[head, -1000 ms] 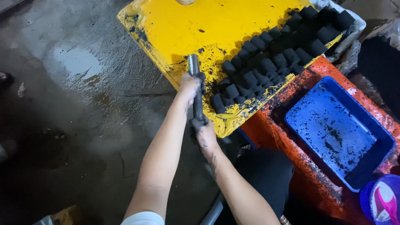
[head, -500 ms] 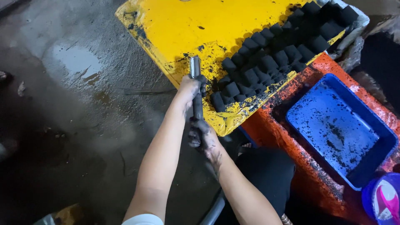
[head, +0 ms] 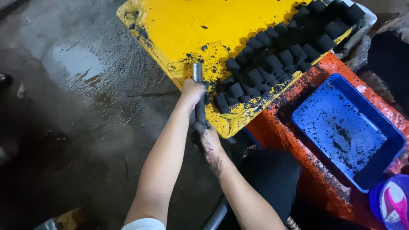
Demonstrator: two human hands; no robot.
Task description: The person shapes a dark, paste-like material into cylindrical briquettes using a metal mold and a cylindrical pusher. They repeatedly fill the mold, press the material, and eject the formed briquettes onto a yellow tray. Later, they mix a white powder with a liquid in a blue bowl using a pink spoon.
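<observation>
A thin grey metal pipe (head: pixel 198 91) stands up near the middle of the frame, at the front edge of a yellow board smeared with black (head: pixel 204 30). The left hand (head: pixel 192 91) is wrapped tight around the pipe, just below its shiny top. The right hand (head: pixel 207 137), dirty with black dust, has its grip closed around the lower end of the pipe. Just right of the hands, rows of short black coal blocks (head: pixel 272 64) lie on the yellow board. Further right sits a blue plastic tray (head: pixel 345 127) on an orange counter (head: pixel 281 127). The wet grey floor (head: pixel 76 106) fills the left side.
</observation>
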